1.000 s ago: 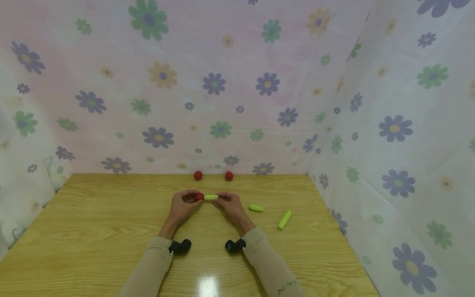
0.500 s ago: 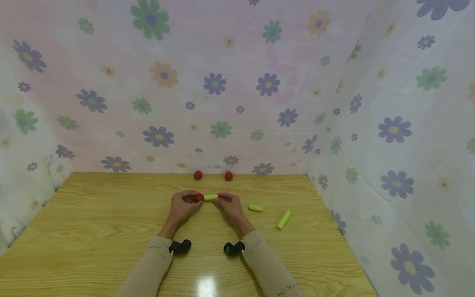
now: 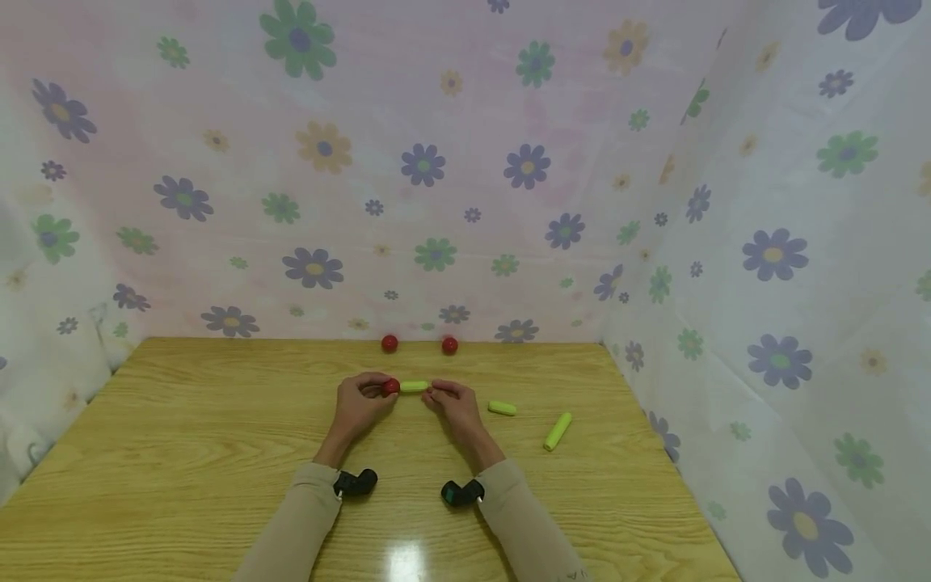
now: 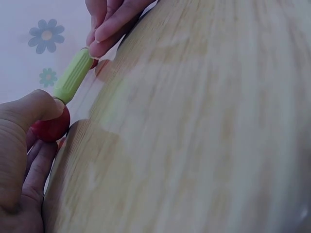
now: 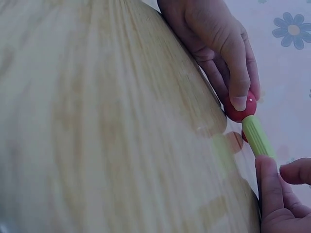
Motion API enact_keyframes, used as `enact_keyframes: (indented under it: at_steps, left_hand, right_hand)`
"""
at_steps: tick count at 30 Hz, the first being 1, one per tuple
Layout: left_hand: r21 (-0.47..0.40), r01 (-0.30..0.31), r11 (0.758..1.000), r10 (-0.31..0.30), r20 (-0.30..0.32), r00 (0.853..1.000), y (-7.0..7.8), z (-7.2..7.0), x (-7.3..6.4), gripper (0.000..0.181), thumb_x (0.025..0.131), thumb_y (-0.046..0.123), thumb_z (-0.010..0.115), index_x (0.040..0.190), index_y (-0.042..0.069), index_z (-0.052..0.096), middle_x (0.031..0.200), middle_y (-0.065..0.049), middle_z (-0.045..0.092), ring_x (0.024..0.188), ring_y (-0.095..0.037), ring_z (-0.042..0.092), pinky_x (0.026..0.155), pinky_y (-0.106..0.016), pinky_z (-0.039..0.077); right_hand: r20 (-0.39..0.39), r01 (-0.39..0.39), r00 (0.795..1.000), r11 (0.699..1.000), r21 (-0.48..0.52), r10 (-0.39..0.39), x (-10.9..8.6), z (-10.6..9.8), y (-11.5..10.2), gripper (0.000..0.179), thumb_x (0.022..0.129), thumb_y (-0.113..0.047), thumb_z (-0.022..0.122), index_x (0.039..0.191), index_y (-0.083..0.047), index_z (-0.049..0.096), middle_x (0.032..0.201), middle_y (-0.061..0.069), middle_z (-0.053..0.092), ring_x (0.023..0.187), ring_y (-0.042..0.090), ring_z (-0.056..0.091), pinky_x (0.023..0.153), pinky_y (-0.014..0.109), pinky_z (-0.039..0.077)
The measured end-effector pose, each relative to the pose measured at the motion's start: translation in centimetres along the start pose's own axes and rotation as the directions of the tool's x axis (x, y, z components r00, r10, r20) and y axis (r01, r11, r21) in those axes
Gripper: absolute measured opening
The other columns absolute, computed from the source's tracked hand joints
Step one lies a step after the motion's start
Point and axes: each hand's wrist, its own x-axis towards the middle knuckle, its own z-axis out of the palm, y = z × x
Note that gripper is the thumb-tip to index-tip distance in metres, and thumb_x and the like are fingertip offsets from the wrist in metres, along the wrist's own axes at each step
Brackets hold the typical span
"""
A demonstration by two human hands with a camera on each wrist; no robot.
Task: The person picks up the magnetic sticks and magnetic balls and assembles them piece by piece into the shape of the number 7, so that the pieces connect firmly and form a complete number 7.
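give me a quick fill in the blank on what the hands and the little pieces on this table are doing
1. The left hand pinches a small red ____ against the end of a ribbed green plastic stick.
2. The right hand pinches the stick's other ____.
3. Two more round red beads lie at the table's ____ edge, by the flowered cloth.
4. ____ loose green sticks lie right of the hands.

Missing words: ball; end; far; Two

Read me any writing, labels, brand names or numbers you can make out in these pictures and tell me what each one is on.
None can be read.
Dark marks at the bottom edge of the right sleeve: cut off and too small to read.
The red ball, green rod, table and flowered cloth bear no writing.
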Motion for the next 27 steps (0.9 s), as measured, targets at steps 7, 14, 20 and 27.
enact_keyframes:
  at_steps: [7,14,20,27]
  left_hand:
    - [0.035,0.000,0.999,0.000,-0.017,1.000,0.3,0.1,-0.1,0.026,0.084,-0.011,0.075,0.110,-0.016,0.070,0.116,-0.035,0.066,0.107,-0.051,0.067,0.092,-0.054,0.057]
    - [0.036,0.025,0.999,-0.024,-0.034,0.999,0.2,0.2,0.0,0.026,0.083,-0.010,0.076,0.109,-0.015,0.071,0.114,-0.034,0.067,0.105,-0.049,0.068,0.092,-0.053,0.057]
    - [0.018,0.025,1.000,-0.024,-0.035,0.999,-0.1,0.2,0.0,0.026,0.084,-0.013,0.075,0.109,-0.016,0.070,0.112,-0.035,0.067,0.105,-0.050,0.067,0.094,-0.056,0.056]
    - [0.027,0.025,0.999,-0.024,-0.044,0.999,-0.1,0.2,0.1,0.027,0.084,-0.011,0.075,0.110,-0.016,0.069,0.112,-0.035,0.067,0.105,-0.049,0.068,0.094,-0.052,0.056]
  right_hand:
    - [0.019,-0.028,0.999,0.999,0.025,0.028,-0.1,-0.2,-0.1,0.033,0.103,0.006,0.052,0.133,0.019,0.052,0.120,0.028,0.064,0.101,0.019,0.072,0.090,0.025,0.059]
    - [0.032,-0.038,0.999,0.998,-0.050,0.040,0.1,-0.7,-0.5,0.035,0.104,0.001,0.053,0.135,0.016,0.052,0.120,0.026,0.065,0.090,0.012,0.070,0.082,0.024,0.061]
    - [0.019,0.060,0.998,0.993,-0.106,-0.058,0.5,-1.1,-1.4,0.034,0.103,-0.001,0.055,0.130,0.019,0.053,0.113,0.023,0.066,0.087,0.013,0.068,0.083,0.028,0.062]
    - [-0.039,0.160,0.985,0.970,-0.183,-0.170,2.2,-1.7,-1.7,0.029,0.102,-0.001,0.057,0.124,0.017,0.059,0.111,0.025,0.066,0.087,0.015,0.068,0.079,0.027,0.061]
